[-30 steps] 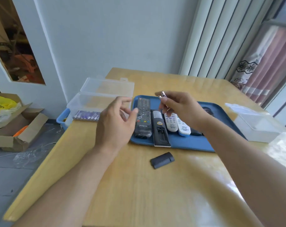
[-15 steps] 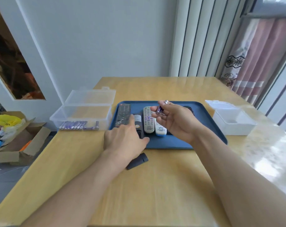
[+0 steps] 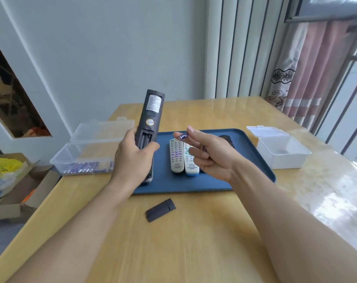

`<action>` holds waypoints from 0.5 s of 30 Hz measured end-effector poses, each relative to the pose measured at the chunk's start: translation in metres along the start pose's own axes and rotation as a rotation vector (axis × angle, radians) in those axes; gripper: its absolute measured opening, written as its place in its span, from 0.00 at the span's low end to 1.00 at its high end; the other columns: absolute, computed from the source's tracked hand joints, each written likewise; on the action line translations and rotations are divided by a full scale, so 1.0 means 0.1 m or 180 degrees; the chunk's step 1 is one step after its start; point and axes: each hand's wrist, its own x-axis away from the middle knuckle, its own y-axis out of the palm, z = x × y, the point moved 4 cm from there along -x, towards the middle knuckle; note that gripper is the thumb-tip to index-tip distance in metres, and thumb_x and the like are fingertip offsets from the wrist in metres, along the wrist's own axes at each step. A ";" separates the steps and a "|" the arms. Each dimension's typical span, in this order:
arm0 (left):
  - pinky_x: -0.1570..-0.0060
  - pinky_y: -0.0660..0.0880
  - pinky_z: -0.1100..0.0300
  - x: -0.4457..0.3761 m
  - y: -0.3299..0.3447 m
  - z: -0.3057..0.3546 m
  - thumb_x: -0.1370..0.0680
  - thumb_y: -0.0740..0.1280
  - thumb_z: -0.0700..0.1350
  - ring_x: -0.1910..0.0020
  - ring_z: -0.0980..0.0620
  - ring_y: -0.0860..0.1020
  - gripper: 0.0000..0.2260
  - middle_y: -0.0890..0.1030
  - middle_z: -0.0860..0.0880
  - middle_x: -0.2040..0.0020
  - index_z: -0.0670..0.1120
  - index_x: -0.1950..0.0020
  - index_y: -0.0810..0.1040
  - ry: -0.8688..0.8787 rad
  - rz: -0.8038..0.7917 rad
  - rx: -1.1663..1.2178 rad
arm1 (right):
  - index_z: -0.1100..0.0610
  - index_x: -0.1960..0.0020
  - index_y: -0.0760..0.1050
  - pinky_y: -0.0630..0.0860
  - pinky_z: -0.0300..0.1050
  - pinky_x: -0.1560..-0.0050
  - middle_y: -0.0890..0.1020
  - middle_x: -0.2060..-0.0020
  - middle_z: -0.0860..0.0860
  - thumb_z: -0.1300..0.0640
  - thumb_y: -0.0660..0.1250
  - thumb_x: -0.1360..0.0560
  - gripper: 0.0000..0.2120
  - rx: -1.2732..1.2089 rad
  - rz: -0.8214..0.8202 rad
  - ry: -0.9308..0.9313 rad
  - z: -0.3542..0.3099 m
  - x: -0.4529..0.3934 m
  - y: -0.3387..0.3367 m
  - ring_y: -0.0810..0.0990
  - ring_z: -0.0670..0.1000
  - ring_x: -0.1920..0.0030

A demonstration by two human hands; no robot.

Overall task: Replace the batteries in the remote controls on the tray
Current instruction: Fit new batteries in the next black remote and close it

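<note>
My fingers (image 3: 189, 130) on the right hand (image 3: 210, 154) pinch a purple AAA battery (image 3: 182, 136) above the blue tray (image 3: 251, 160). My left hand (image 3: 132, 158) grips the black remote (image 3: 151, 117) upright, back facing me, its battery compartment (image 3: 145, 138) open and apparently empty. Its battery cover (image 3: 161, 209) lies on the table (image 3: 194, 242) just before the tray. Status: loading not yet begun. Two light-coloured remotes (image 3: 176, 158) lie face up on the tray, apparently unserviced. Fresh batteries (image 3: 85, 167) sit in the clear box (image 3: 100, 131) at left.
</note>
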 end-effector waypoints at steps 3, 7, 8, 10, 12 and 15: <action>0.59 0.77 0.51 -0.12 0.15 -0.11 0.26 0.72 0.38 0.62 0.48 0.81 0.12 0.82 0.44 0.56 0.45 0.45 0.75 -0.0524 -0.0503 0.1148 | 0.54 0.49 0.75 0.52 0.38 0.72 0.85 0.43 0.50 0.51 0.67 0.20 0.06 0.0295 0.0123 -0.0188 -0.02 0.02 0.03 0.55 0.46 0.73; 0.63 0.80 0.50 -0.08 0.27 -0.19 0.24 0.70 0.31 0.63 0.45 0.83 0.15 0.83 0.48 0.59 0.44 0.43 0.71 -0.0329 -0.0762 0.1584 | 0.58 0.47 0.76 0.54 0.38 0.72 0.86 0.47 0.53 0.51 0.72 0.26 0.12 0.0656 0.0242 -0.0485 -0.06 0.03 0.07 0.55 0.48 0.72; 0.67 0.81 0.51 -0.06 0.28 -0.21 0.23 0.70 0.32 0.62 0.46 0.83 0.16 0.83 0.48 0.57 0.44 0.40 0.70 -0.0304 -0.0857 0.1656 | 0.59 0.47 0.76 0.55 0.37 0.73 0.87 0.52 0.51 0.52 0.72 0.28 0.14 0.0706 0.0263 -0.0556 -0.06 0.04 0.08 0.56 0.47 0.74; 0.75 0.78 0.55 -0.03 0.32 -0.24 0.22 0.71 0.35 0.61 0.46 0.84 0.18 0.83 0.48 0.53 0.46 0.36 0.70 -0.0352 -0.1062 0.1736 | 0.58 0.49 0.78 0.57 0.36 0.74 0.82 0.67 0.45 0.52 0.74 0.31 0.15 0.0779 0.0375 -0.0667 -0.06 0.04 0.09 0.60 0.44 0.77; 0.79 0.75 0.58 -0.02 0.34 -0.26 0.22 0.72 0.38 0.59 0.47 0.85 0.20 0.82 0.47 0.50 0.47 0.33 0.70 -0.0427 -0.1222 0.1779 | 0.57 0.51 0.80 0.58 0.36 0.75 0.77 0.72 0.43 0.52 0.75 0.33 0.14 0.0871 0.0517 -0.0718 -0.05 0.03 0.09 0.62 0.43 0.77; 0.75 0.77 0.58 -0.02 0.36 -0.27 0.24 0.74 0.36 0.53 0.48 0.86 0.23 0.84 0.49 0.49 0.48 0.32 0.71 -0.0399 -0.1427 0.1738 | 0.55 0.51 0.83 0.62 0.35 0.74 0.84 0.65 0.47 0.51 0.76 0.33 0.13 0.1157 0.0631 -0.0851 -0.04 0.02 0.08 0.70 0.42 0.75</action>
